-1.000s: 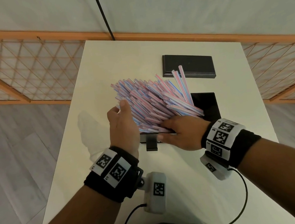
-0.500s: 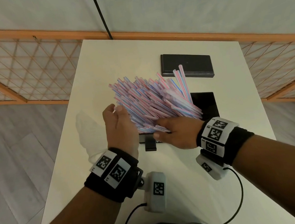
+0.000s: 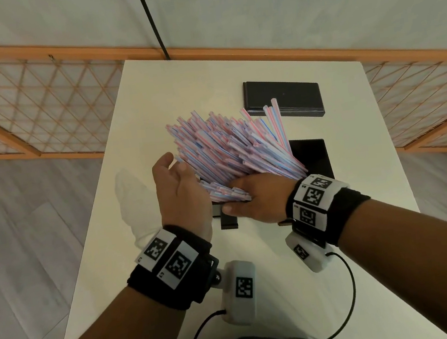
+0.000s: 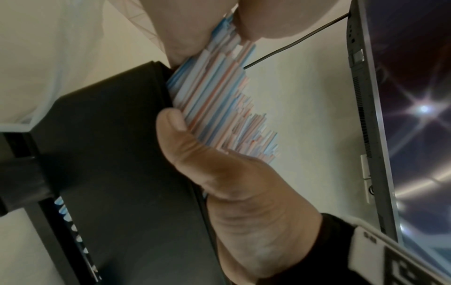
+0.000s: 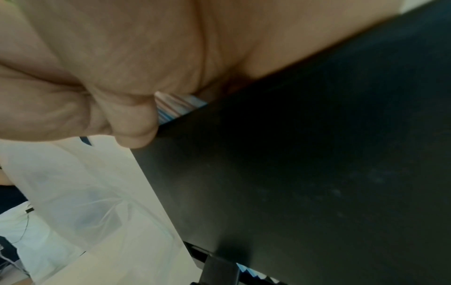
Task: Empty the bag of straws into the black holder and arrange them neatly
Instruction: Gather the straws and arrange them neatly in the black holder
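A thick bundle of pink, blue and white striped straws (image 3: 231, 146) leans up and to the left out of the black holder (image 3: 313, 159). My right hand (image 3: 250, 197) grips the lower ends of the straws at the holder's near rim, fingers curled round them. In the right wrist view a few straws (image 5: 175, 108) show between that curled hand and the holder's wall (image 5: 317, 173). My left hand (image 3: 179, 180) stands on edge against the bundle's left side, thumb raised; its fingers (image 4: 256, 19) touch the straws (image 4: 219, 100). The holder's inside is mostly hidden.
An empty clear plastic bag (image 3: 137, 207) lies on the white table (image 3: 180, 90) left of my left hand. A flat black lid (image 3: 284, 98) lies behind the holder. A black tab (image 3: 228, 221) juts from the holder's near side. Orange lattice fencing surrounds the table.
My right hand has slid a little to the left along the holder with the straw ends. My left hand has turned, its thumb now raised beside the bundle.
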Action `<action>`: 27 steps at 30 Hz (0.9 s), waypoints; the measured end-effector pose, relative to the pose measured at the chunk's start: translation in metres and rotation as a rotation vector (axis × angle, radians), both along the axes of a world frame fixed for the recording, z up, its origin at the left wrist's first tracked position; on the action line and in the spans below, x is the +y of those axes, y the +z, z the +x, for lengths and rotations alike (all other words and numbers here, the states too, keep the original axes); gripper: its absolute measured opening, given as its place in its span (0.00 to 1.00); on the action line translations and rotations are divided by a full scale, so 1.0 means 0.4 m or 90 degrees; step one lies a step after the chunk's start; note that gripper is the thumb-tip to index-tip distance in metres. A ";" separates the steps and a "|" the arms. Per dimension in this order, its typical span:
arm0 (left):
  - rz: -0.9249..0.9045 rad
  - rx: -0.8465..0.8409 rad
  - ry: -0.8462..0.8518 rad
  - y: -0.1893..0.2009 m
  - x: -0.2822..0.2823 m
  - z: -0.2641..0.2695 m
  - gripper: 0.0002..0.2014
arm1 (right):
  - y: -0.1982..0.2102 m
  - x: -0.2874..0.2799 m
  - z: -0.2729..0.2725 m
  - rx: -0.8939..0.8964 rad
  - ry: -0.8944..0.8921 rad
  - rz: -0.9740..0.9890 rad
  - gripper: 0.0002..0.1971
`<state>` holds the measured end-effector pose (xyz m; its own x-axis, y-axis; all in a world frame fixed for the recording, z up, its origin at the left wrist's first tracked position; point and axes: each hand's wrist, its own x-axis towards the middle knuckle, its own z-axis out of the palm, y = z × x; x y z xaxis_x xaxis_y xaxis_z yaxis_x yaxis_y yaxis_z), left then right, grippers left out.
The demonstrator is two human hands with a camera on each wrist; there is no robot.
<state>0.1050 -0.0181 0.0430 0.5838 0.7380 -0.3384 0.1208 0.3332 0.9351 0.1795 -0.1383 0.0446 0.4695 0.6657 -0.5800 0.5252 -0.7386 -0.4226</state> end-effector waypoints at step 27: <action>0.100 0.056 0.000 -0.025 0.026 0.010 0.16 | -0.005 0.050 0.014 0.017 -0.058 0.063 0.16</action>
